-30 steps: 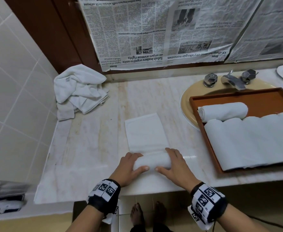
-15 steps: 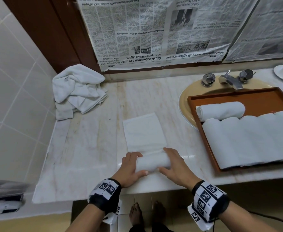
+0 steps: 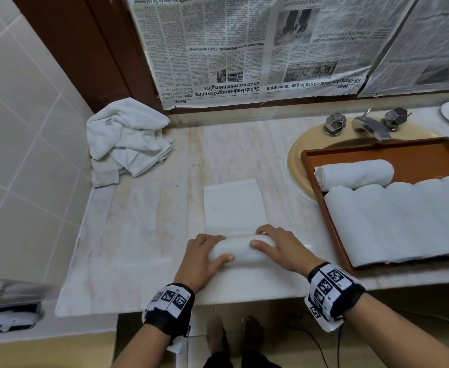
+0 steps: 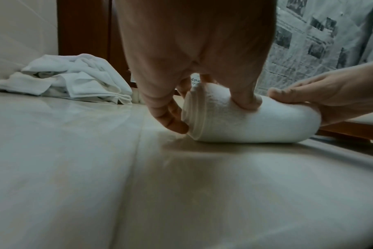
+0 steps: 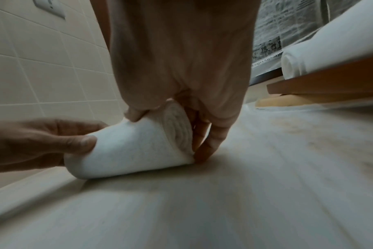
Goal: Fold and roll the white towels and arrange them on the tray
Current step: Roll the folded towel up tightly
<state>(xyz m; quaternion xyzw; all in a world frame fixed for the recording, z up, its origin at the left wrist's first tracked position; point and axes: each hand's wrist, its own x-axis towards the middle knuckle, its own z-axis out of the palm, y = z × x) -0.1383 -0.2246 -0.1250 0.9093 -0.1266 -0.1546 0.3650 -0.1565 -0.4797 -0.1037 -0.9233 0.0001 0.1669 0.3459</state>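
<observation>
as i roll: left hand (image 3: 202, 257) and right hand (image 3: 279, 248) curl round the towel (image 3: 240, 251), lower centre.
handling: soft, light; i'd grip both ends.

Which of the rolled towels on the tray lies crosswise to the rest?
The single rolled towel at the tray's far end, nearest the faucet; the row of rolls nearer the person lies side by side the other way.
</observation>
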